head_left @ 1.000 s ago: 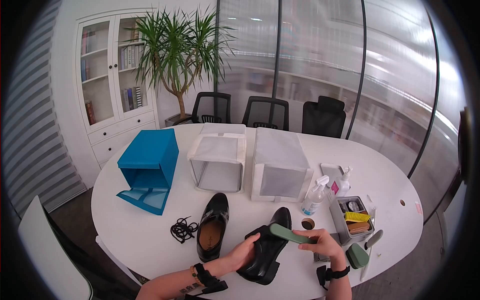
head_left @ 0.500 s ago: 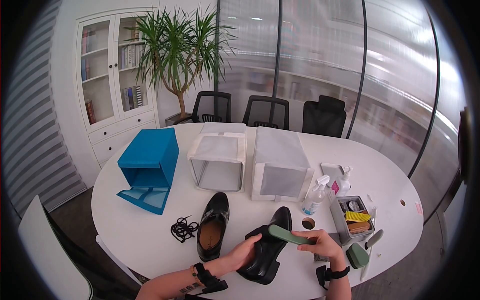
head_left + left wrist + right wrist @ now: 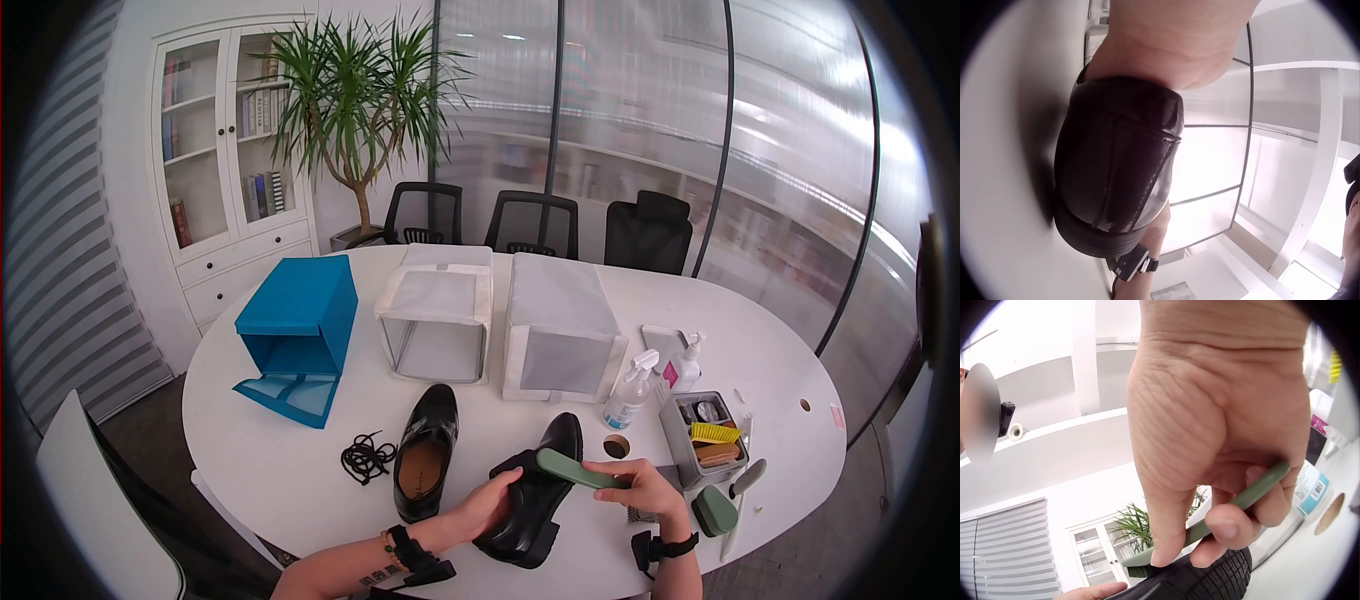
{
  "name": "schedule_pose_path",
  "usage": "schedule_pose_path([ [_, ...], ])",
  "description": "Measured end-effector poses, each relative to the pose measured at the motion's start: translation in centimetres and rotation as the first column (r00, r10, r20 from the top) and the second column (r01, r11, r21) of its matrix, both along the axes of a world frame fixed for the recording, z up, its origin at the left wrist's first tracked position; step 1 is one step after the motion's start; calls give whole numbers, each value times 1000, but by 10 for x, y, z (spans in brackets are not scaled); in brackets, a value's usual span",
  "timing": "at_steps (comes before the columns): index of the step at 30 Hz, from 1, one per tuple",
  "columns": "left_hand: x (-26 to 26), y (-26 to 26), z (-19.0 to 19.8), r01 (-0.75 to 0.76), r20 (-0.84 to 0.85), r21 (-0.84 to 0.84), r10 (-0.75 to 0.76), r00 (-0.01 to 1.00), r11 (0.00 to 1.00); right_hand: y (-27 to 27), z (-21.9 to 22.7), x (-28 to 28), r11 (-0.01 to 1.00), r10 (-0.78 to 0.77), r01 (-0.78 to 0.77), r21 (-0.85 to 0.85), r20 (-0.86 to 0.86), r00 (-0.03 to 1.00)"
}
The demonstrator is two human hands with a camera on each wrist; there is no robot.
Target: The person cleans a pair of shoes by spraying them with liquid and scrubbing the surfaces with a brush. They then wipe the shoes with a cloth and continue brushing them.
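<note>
A black leather shoe (image 3: 525,515) is tilted onto its side at the near middle of the table, sole facing right. My left hand (image 3: 488,505) grips it around the opening; in the left wrist view the shoe's heel (image 3: 1116,162) fills the middle below that hand. My right hand (image 3: 642,487) pinches a green-handled brush (image 3: 575,469) between thumb and fingers. Its dark bristles (image 3: 1140,572) meet the shoe by the sole edge in the right wrist view. The other black shoe (image 3: 438,425) stands upright to the left, with black laces (image 3: 368,458) beside it.
A blue box (image 3: 300,300) and two pale boxes (image 3: 440,295) (image 3: 562,300) stand behind the shoes. At right are a spray bottle (image 3: 628,398), a pump bottle (image 3: 683,370), a grey bin (image 3: 685,455) of brushes and a green oval piece (image 3: 715,510). The table has a round hole (image 3: 616,446).
The green brush has shifted very slightly left over the shoe. Both hands keep their grip, and the other things have stayed put.
</note>
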State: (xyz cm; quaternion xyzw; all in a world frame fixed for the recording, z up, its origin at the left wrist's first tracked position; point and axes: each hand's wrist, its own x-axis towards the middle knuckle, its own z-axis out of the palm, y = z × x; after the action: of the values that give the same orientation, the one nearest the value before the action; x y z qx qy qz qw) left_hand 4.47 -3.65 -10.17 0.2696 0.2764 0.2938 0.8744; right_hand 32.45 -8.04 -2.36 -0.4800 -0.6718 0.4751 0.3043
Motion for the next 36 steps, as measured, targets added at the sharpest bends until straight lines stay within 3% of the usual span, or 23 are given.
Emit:
schedule_pose_path([
  [36, 0, 0, 2, 8, -12, -10, -8, 1000, 1000, -1, -3, 0, 1000, -13, 13, -10, -8, 1000],
])
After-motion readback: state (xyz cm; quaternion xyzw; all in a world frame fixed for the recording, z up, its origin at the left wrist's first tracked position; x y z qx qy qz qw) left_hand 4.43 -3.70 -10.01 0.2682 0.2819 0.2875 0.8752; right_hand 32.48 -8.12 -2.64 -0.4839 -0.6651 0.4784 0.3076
